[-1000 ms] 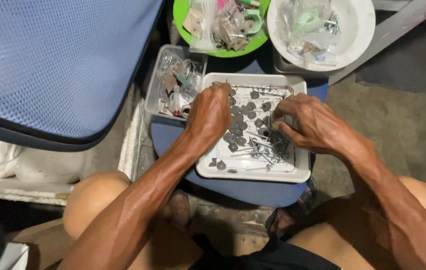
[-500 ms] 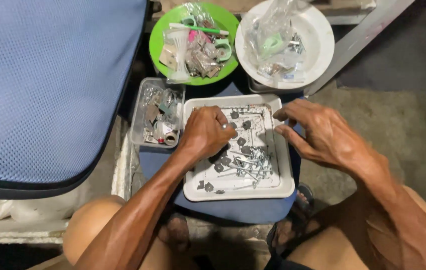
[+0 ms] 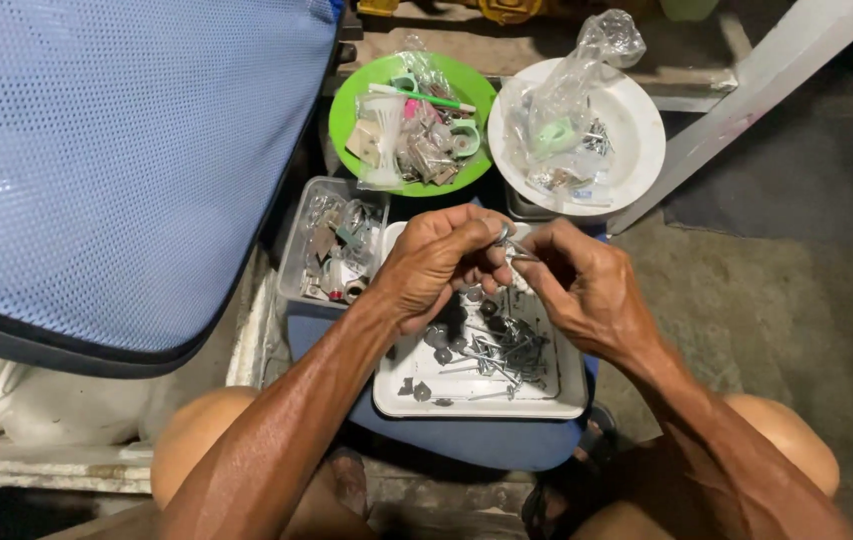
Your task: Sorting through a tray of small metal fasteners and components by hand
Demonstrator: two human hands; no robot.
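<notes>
Above a white square plastic tray (image 3: 566,400) strewn with thin metal nails (image 3: 506,352) and small grey washers (image 3: 436,337), the left hand (image 3: 433,262) and right hand (image 3: 583,290) meet, fingertips pinched together on one slim shiny nail (image 3: 513,245) between them.

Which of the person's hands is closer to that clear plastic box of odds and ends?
The left. The left hand hovers just beside the clear plastic box, over the white tray's near edge. The right hand is farther off, across the tray, meeting the left at a small metal piece.
</notes>
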